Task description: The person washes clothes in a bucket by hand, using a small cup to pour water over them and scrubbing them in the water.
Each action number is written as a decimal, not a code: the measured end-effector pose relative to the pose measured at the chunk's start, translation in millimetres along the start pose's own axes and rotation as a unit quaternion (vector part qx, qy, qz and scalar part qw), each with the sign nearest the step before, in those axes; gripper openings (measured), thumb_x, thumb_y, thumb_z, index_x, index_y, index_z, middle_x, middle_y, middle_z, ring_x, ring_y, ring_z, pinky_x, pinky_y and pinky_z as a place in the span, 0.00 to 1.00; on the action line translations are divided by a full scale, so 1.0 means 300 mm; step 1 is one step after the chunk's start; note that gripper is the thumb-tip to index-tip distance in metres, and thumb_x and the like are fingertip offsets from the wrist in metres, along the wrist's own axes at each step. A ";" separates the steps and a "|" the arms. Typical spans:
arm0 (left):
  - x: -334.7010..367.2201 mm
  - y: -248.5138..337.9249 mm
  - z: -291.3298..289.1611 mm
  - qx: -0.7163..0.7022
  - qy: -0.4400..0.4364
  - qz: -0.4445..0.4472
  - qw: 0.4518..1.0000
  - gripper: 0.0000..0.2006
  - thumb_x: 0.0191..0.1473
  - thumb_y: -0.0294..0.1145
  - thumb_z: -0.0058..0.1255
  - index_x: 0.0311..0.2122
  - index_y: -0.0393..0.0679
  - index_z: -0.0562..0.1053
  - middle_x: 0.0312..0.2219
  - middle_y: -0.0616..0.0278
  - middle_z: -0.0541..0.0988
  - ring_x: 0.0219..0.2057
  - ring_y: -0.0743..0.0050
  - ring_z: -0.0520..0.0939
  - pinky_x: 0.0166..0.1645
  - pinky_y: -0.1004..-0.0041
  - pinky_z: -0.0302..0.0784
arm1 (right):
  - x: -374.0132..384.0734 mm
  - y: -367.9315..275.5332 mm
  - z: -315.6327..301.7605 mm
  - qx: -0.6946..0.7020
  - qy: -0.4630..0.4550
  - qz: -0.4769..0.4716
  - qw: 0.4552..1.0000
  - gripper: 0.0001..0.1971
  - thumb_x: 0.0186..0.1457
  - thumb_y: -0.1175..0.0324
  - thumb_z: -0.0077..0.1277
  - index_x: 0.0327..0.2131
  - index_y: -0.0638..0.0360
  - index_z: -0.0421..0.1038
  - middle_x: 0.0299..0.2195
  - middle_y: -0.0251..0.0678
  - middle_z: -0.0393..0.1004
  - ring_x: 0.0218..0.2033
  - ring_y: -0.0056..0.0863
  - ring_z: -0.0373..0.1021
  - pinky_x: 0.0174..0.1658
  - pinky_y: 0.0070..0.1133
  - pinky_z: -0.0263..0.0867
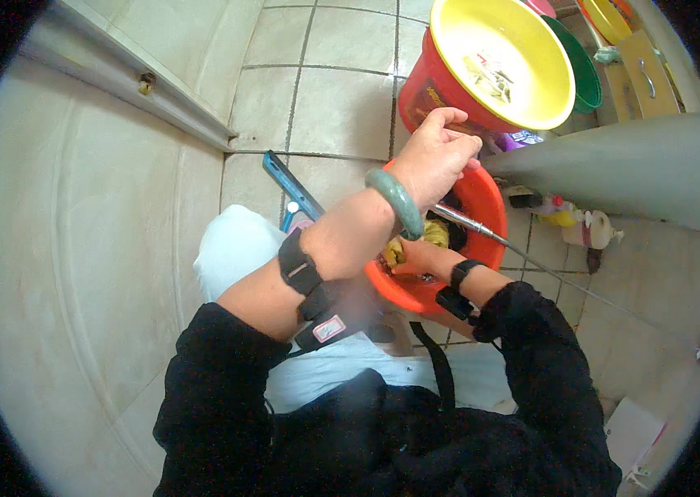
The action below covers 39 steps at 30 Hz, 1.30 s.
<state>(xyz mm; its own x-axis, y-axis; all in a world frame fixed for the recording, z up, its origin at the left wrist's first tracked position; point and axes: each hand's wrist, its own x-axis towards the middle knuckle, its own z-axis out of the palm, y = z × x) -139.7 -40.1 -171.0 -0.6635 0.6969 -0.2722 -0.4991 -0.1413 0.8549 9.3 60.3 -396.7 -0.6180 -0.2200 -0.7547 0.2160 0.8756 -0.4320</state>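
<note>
An orange basin (495, 195) stands on the tiled floor in front of my knees, with yellow cloth (436, 235) and something dark in it. My right hand (413, 256) reaches down into the basin, its fingers closed on part of the yellow cloth; my left forearm partly covers this spot. Raised above the basin's far left side, my left hand (439, 153) has loosely bent fingers, apart, with nothing visible in them. A green bangle (397, 201) circles that wrist. Below the left hand, a metal rod-like piece (464, 219) joined to a thin hose crosses the basin's rim.
Beyond the basin, a yellow basin (545, 54) with small scraps inside sits on a red bucket (420, 95). A green tub (586, 79) is behind it. A thick grey pipe (615, 161) runs at the right, above bottles (561, 214). A blue tool (292, 184) lies left.
</note>
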 end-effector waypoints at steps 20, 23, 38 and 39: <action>0.053 -0.247 -0.003 0.231 -0.081 0.019 0.969 0.18 0.54 0.38 0.41 0.43 0.33 0.69 0.38 0.53 0.76 0.41 0.68 0.74 0.48 0.71 0.67 | -0.650 -0.219 -0.308 0.507 0.157 -0.059 0.845 0.19 0.51 0.78 0.39 0.48 0.64 0.63 0.45 0.34 0.69 0.46 0.23 0.65 0.50 0.21 0.61; 0.043 -0.385 -0.007 0.038 -0.090 -0.144 0.985 0.22 0.57 0.47 0.35 0.47 0.39 0.68 0.44 0.52 0.73 0.45 0.64 0.73 0.50 0.66 0.67 | -0.739 -0.268 -0.305 0.567 0.266 -0.096 0.774 0.18 0.51 0.77 0.41 0.47 0.65 0.63 0.44 0.35 0.69 0.44 0.23 0.67 0.48 0.22 0.63; 0.073 -0.461 -0.056 0.161 0.005 -0.200 0.967 0.09 0.51 0.37 0.47 0.34 0.46 0.72 0.26 0.65 0.75 0.28 0.74 0.75 0.28 0.75 0.73 | -0.331 0.148 -0.062 0.379 0.439 -0.038 0.814 0.18 0.57 0.64 0.39 0.50 0.60 0.61 0.43 0.43 0.70 0.46 0.37 0.67 0.47 0.29 0.62; 0.036 -0.374 -0.033 0.118 0.033 -0.206 0.971 0.10 0.49 0.38 0.49 0.34 0.45 0.72 0.26 0.65 0.75 0.28 0.75 0.75 0.27 0.76 0.72 | -0.371 0.129 -0.078 0.476 0.415 -0.025 0.775 0.19 0.58 0.62 0.39 0.50 0.62 0.61 0.43 0.41 0.70 0.45 0.34 0.67 0.47 0.28 0.63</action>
<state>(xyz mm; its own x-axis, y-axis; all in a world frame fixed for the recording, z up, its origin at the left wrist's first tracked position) -96.5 -23.7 -274.2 -0.4724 0.6119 -0.6344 -0.5935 0.3113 0.7422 68.9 128.8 -317.9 -0.8317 0.4555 -0.3176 0.3909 0.0741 -0.9175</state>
